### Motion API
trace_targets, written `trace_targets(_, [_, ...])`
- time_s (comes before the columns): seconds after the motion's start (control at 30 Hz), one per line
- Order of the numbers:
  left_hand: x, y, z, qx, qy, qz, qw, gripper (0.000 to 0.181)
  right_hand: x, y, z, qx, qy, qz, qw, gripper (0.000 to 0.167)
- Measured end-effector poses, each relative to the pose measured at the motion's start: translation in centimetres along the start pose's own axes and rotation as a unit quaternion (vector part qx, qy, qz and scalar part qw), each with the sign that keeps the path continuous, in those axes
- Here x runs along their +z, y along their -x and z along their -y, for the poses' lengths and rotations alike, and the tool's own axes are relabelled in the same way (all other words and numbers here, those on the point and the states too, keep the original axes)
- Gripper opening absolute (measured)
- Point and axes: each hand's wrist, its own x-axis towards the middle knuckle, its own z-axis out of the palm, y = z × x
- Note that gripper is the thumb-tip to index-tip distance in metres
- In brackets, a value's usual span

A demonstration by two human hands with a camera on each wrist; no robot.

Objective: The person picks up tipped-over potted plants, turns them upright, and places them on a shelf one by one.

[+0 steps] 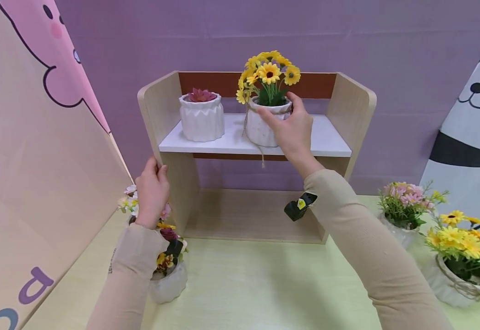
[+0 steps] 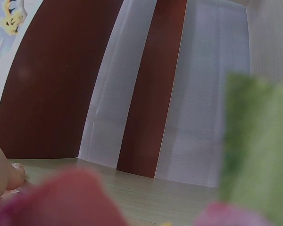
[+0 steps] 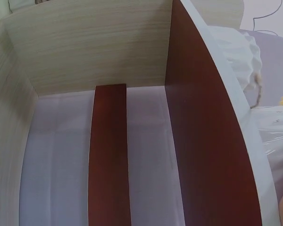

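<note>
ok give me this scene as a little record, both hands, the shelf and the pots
left hand: grips the front edge of the shelf's left side panel
right hand: holds the sunflower pot near its rim
sunflower pot: upright at the white board; full contact unclear
left on board: succulent pot, upright
table, right side: pink-flower pot and yellow-flower pot
table, left side: potted flowers, partly hidden by the left arm

Your right arm [image 1: 359,238] extends forward; right hand [image 1: 295,130] sits at the shelf [image 1: 234,130]'s front edge, right of centre, thumb and fingers curved in a wide grip. Left hand [image 1: 153,190] is lower, fingers curled on the shelf's left front edge.
</note>
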Motion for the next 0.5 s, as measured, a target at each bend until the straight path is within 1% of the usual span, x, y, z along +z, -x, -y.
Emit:
trace_targets(0.17, [0.0, 0.1, 0.0, -0.004, 0.006, 0.004, 1.0, 0.022, 0.8, -0.1, 0.4, 0.001, 0.009, 0.016, 0.9998, 0.086])
trace_targets(0.5, [-0.1, 0.1, -0.2, -0.008, 0.011, 0.008, 0.9999, 0.023, 1.8, -0.4, 0.8, 0.004, 0.015, 0.025, 0.9996, 0.086])
